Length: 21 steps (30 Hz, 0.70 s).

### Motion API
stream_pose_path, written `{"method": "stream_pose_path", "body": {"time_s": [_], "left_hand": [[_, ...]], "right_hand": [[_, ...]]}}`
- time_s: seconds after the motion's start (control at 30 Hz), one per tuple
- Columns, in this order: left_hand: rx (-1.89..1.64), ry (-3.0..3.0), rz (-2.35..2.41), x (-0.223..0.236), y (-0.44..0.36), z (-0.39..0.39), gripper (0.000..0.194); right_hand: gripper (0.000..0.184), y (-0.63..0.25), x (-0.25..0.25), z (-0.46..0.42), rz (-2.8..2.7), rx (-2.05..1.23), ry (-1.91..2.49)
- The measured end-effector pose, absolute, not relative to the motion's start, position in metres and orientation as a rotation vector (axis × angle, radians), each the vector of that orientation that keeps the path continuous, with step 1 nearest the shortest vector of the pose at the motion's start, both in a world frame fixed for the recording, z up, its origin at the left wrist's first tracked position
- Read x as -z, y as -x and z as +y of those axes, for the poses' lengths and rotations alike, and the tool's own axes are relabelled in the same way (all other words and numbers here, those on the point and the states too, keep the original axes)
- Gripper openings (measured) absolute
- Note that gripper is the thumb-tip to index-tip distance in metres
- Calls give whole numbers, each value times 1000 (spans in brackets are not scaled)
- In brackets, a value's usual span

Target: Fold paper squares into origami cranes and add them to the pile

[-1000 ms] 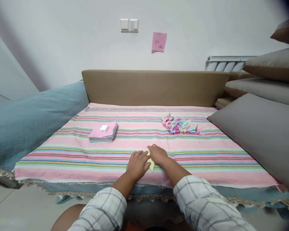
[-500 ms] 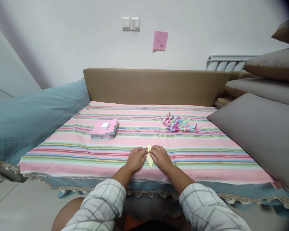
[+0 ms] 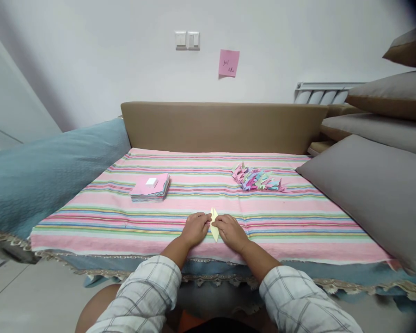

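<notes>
A pale yellow folded paper (image 3: 215,232), narrow and diamond-shaped, lies on the pink striped cloth (image 3: 159,247) near its front edge. My left hand (image 3: 196,228) presses the left side of the paper with bent fingers. From the right, my right hand (image 3: 231,231) has its fingertips on the paper's middle. Both hands are closed on it, and the upper and lower points of the paper show between them. The exact crease under the fingertips is hidden.
At left, a stack of square coloured paper (image 3: 149,189) carries a small white block (image 3: 151,182). Several folded paper cranes (image 3: 258,179) are heaped at back right. Grey cushions (image 3: 370,194) border the right, a blue-covered armrest (image 3: 55,162) the left, a brown backrest (image 3: 222,127) the rear.
The right fingers have shifted slightly on the paper, and the upper part of the paper shows a little more. The camera view has tilted slightly upward.
</notes>
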<state>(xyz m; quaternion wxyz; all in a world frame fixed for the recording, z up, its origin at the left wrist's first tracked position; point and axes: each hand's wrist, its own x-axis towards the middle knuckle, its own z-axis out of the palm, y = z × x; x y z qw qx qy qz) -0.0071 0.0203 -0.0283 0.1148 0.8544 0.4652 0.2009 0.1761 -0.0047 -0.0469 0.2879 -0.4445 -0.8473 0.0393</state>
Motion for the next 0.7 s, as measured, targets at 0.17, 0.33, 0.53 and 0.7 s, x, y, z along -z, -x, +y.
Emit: {"method": "stream_pose_path", "body": {"time_s": [0.17, 0.33, 0.53, 0.7], "left_hand": [[-609, -2437, 1397, 24, 8, 18, 25], [-600, -2390, 1369, 17, 7, 17, 14], [-621, -2251, 1434, 13, 0, 20, 14], [-632, -2210, 1497, 14, -6, 24, 30]], "right_hand": [[28, -178, 48, -4, -2143, -212, 1183], [25, -178, 48, -2, -2110, -240, 1183], [22, -177, 47, -3, -2121, -223, 1195], [21, -177, 50, -2, -2107, -214, 1191]]}}
